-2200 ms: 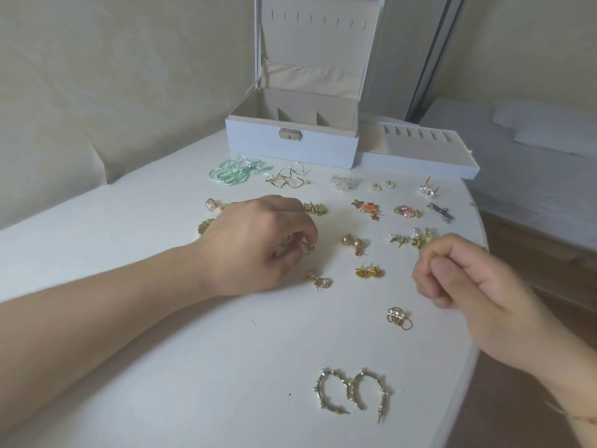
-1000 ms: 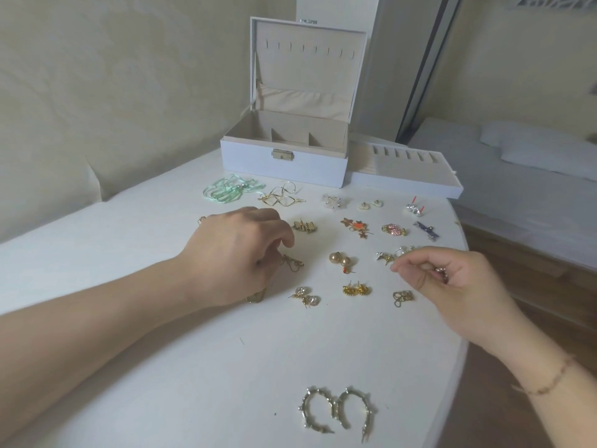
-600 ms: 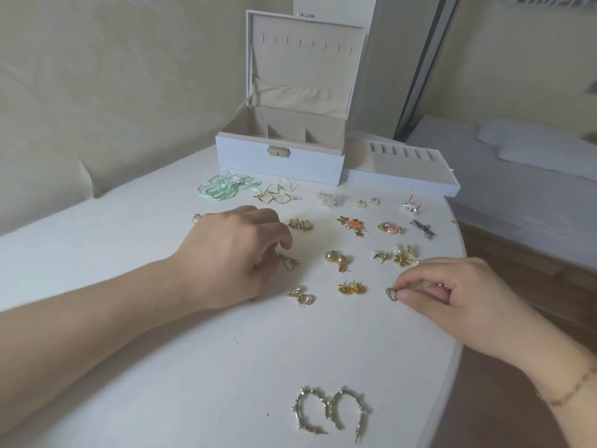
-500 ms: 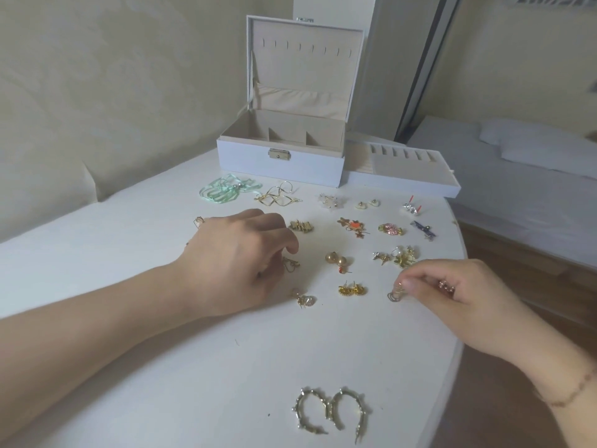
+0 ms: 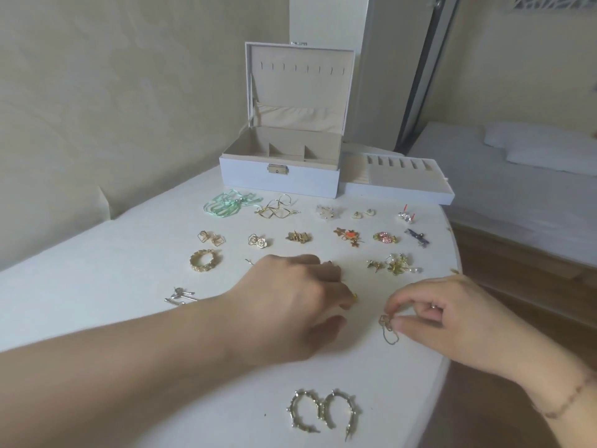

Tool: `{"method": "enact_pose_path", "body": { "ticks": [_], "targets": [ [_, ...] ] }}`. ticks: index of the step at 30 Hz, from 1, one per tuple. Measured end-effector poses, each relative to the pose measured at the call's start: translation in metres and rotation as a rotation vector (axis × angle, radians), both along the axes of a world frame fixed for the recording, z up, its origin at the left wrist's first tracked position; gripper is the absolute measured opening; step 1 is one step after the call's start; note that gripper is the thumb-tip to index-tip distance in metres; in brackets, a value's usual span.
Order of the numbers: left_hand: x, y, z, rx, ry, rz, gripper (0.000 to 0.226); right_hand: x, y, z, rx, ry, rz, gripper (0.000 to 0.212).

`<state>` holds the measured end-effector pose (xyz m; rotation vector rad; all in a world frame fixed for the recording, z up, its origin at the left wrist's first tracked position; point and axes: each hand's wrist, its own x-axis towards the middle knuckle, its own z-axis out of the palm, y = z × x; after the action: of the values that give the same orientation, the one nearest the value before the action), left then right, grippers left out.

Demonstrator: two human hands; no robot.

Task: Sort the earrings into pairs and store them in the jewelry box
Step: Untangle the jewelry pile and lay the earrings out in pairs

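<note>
Behind the earrings (image 5: 323, 412), jewelry box (image 5: 279, 181) open

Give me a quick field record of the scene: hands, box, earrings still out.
left hand: fingers curled down on the table, over small earrings; grip unclear
right hand: pinches a gold chain earring
jewelry box: lid up, visible compartments look empty
tray: beside box, on its right
hoop earrings: paired, nearest edge
other earrings: grouped in rows on table

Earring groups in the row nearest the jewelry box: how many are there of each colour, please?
Green group: 1
Gold wire group: 1
Silvery groups: 2
Cream group: 1
Total: 5
</note>
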<state>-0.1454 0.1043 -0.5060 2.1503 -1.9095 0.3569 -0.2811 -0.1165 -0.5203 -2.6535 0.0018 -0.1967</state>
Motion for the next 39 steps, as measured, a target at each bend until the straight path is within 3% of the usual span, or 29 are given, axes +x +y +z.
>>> {"method": "enact_pose_path", "body": {
  "ticks": [7,14,20,24,33,39],
  "targets": [
    [-0.023,-0.036,0.002,0.047,0.101,0.107,0.041,-0.001,0.001,-0.004,0.004,-0.09,-0.018,0.008],
    [-0.027,-0.054,0.004,0.02,0.278,0.138,0.023,-0.012,-0.002,-0.011,0.266,-0.128,-0.004,0.009],
    [-0.027,-0.052,0.005,0.004,0.374,0.189,0.013,-0.013,-0.001,-0.016,0.327,-0.184,-0.034,0.008],
    [-0.026,-0.048,0.005,-0.084,0.549,0.192,0.005,-0.014,0.002,-0.016,0.316,-0.222,-0.049,0.015],
    [-0.028,-0.042,0.007,-0.078,0.519,0.211,0.009,-0.01,0.017,-0.012,0.507,-0.295,-0.085,0.008],
    [-0.021,-0.039,0.011,-0.085,0.765,0.145,0.013,-0.006,0.017,-0.013,0.669,-0.214,0.012,0.025]
  ]
}}
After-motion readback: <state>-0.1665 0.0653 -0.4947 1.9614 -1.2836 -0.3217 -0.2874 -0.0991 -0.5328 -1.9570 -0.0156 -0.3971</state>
